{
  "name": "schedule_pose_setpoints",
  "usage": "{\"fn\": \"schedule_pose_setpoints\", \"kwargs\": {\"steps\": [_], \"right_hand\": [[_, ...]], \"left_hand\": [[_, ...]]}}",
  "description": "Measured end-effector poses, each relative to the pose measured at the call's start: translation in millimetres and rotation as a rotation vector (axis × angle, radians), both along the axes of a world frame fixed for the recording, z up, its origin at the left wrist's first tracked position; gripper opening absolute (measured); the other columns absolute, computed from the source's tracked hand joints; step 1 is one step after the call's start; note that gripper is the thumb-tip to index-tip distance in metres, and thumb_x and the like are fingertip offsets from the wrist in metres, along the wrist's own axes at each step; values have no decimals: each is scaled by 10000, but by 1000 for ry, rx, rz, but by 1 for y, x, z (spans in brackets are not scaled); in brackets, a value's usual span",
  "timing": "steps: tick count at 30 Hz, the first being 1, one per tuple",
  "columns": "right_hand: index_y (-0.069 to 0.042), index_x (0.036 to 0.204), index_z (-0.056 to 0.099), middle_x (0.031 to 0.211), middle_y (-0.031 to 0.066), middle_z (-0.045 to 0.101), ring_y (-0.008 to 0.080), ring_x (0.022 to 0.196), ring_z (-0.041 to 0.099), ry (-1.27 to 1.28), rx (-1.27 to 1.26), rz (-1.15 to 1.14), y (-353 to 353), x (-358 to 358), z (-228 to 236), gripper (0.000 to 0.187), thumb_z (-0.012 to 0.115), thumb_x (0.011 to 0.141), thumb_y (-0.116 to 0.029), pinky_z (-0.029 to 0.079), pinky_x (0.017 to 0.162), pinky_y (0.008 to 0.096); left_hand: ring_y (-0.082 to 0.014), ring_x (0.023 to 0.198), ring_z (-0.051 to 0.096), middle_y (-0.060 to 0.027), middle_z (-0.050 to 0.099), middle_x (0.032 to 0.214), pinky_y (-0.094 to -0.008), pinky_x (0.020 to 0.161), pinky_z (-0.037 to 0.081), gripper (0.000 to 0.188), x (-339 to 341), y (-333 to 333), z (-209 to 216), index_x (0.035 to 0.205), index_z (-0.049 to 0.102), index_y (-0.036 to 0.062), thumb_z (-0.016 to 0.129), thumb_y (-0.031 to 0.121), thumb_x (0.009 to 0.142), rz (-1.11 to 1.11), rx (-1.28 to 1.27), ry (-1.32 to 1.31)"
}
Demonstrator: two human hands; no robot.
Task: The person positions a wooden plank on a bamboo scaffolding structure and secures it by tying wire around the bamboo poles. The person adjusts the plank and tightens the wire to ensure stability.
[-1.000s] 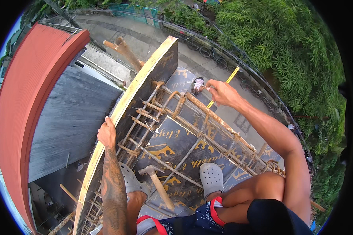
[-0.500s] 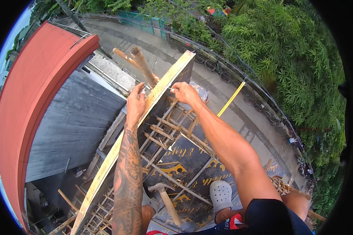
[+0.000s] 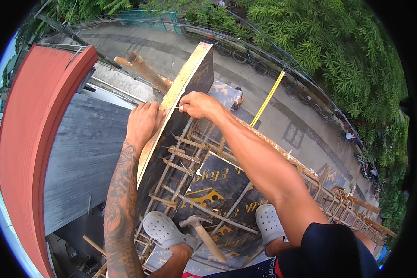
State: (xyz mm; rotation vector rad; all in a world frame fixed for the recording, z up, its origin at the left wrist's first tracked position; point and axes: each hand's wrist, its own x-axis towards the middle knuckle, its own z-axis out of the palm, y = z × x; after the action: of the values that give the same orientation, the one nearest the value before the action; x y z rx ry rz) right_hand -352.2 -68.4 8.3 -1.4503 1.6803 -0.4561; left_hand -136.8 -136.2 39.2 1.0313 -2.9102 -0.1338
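My left hand (image 3: pixel 144 121) grips the outer face of a tall plywood form board (image 3: pixel 188 78) with a pale top edge. Above that edge my right hand (image 3: pixel 197 104) pinches a thin nail (image 3: pixel 170 108) that points toward the left hand. The board stands along a cage of rusty rebar (image 3: pixel 185 157). A hammer (image 3: pixel 204 234) with a wooden handle lies on the dark panels between my two grey clogs (image 3: pixel 164 230).
I stand high above a concrete road (image 3: pixel 282 120). A grey roof (image 3: pixel 83 153) with a red curved edge (image 3: pixel 32 139) lies below on the left. A wooden pole (image 3: pixel 143 69) leans up by the board. Trees (image 3: pixel 329 41) and overhead cables line the right.
Both hands stay at the board's top edge. The right hand now pinches a nail there and the left hand has shifted to the board's outer side. The view has tilted down.
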Motion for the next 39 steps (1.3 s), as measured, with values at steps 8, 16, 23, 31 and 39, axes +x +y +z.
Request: {"fn": "schedule_pose_setpoints", "kwargs": {"steps": [8,16,23,31,39], "right_hand": [[-105,1103,768,1082,191,751,379,1059,704,-1,53,-319,44,5,14,239,614,966,-227,547,923,467],[-152,1140,772,1106,178,750,364,1060,705,-146,43,-508,80,2,-4,252,576,987,-189,548,913,466],[-82,1007,782,1051,211,736,390,1019,703,-566,-73,-709,100,33,-36,316,609,933,-336,542,889,463],[8,922,656,901,249,686,459,876,672,-521,-449,-906,104,105,-71,251,528,990,-196,509,781,527],[-4,905,653,801,264,682,463,792,696,-314,-479,-681,107,82,-72,158,582,948,-138,535,683,547]], "left_hand": [[-341,924,676,-140,712,937,-468,796,548,269,-9,-4,5,905,654,36,609,289,985,-134,-92,-170],[-376,835,703,-184,719,847,-476,725,566,319,-15,-3,4,834,639,36,559,291,1008,-129,-94,-243],[-469,722,614,-239,644,731,-573,674,485,376,-5,-30,-27,756,622,25,549,287,1016,-175,-141,-277],[-314,533,518,-123,495,602,-473,488,402,230,12,-67,-64,740,562,58,522,174,935,75,135,-76],[-192,429,437,-24,409,567,-364,381,332,135,-18,-71,-55,730,533,98,486,131,853,829,957,90]]}}
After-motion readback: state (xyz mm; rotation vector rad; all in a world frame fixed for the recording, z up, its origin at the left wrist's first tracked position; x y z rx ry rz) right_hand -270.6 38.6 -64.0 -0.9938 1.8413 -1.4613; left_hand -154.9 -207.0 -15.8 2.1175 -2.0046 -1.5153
